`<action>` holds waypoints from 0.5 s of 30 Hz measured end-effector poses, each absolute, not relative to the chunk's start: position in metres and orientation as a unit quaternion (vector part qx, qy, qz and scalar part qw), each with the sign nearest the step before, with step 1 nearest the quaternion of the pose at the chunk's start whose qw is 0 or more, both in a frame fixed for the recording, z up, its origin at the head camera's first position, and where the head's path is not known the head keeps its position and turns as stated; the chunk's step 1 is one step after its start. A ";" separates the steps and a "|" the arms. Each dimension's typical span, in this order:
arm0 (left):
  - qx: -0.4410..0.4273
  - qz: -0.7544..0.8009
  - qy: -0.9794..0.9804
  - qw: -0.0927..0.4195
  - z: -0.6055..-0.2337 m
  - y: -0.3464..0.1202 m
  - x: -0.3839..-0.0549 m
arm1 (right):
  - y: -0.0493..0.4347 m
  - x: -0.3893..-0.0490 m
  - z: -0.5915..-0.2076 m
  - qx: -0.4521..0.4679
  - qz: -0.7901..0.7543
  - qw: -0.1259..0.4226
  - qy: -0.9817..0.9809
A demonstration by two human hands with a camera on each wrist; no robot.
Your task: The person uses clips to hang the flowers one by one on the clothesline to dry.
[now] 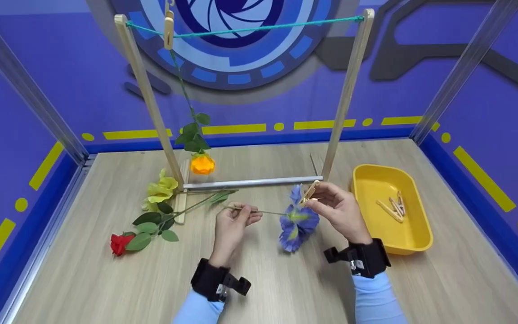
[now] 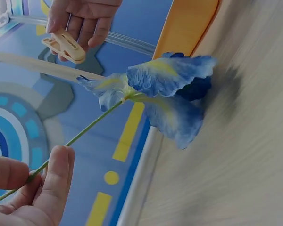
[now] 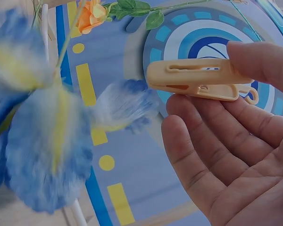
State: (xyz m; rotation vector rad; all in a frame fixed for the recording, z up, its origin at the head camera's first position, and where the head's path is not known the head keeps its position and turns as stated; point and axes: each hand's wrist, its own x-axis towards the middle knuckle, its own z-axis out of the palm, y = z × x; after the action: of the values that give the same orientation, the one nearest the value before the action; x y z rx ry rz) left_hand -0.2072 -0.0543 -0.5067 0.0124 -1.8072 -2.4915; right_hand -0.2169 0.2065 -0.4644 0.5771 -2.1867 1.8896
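Stem point(image 1: 269, 212), thin and green, of a ruffled blue-violet flower point(image 1: 299, 225) with yellow-streaked petals is pinched between thumb and fingers in the narrow grip of the left hand point(image 1: 236, 221). The blossom is held out to the right of that hand, near the right hand point(image 1: 341, 210), above the pale wood-grain surface point(image 1: 281, 288). In the grip of the right hand, a light tan clothespin point(image 1: 309, 193) is pinched between thumb and fingers; in the left wrist view it is seen apart from the petals.

Behind the hands, two pale wooden posts point(image 1: 350, 90) are joined at the top by a turquoise cord point(image 1: 250, 29), and near the foot a straight silvery bar point(image 1: 252, 182) is seen between them. Near the left post, an orange flower point(image 1: 203, 164) with green leaves is hung head-down from the cord by a tan peg point(image 1: 168, 33). To the left on the surface, a red rose point(image 1: 120, 244) with broad green leaves is laid near a ruffled yellow flower point(image 1: 160, 191). To the right, several small tan pegs point(image 1: 394, 210) are contained in a yellow rounded-rectangular tub point(image 1: 378, 182). Black bands point(image 1: 368, 258) are worn on both wrists, above light blue sleeves point(image 1: 378, 299).
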 end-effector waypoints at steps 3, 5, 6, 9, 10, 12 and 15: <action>0.025 -0.827 -0.561 -0.011 -0.514 -0.052 -0.209 | 0.207 -0.217 -0.465 0.196 0.639 0.097 -0.738; 0.037 -0.834 -0.549 -0.042 -0.518 -0.052 -0.209 | 0.207 -0.217 -0.465 0.199 0.636 0.097 -0.739; 0.041 -0.836 -0.544 -0.057 -0.520 -0.052 -0.209 | 0.207 -0.217 -0.465 0.200 0.634 0.098 -0.741; 0.049 -0.841 -0.530 -0.096 -0.524 -0.052 -0.209 | 0.206 -0.217 -0.466 0.200 0.630 0.097 -0.744; 0.053 -0.843 -0.524 -0.106 -0.525 -0.053 -0.209 | 0.206 -0.217 -0.466 0.201 0.628 0.097 -0.745; 0.062 -0.843 -0.520 -0.122 -0.527 -0.053 -0.209 | 0.206 -0.218 -0.466 0.201 0.627 0.096 -0.746; 0.076 -0.838 -0.522 -0.141 -0.529 -0.054 -0.209 | 0.206 -0.217 -0.466 0.203 0.628 0.096 -0.745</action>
State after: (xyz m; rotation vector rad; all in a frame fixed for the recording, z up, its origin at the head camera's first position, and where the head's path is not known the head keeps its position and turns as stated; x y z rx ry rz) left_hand -0.2089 -0.0541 -0.5291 0.2620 -1.8035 -2.8984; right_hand -0.2173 0.2056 -0.4658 0.6019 -2.2065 1.8614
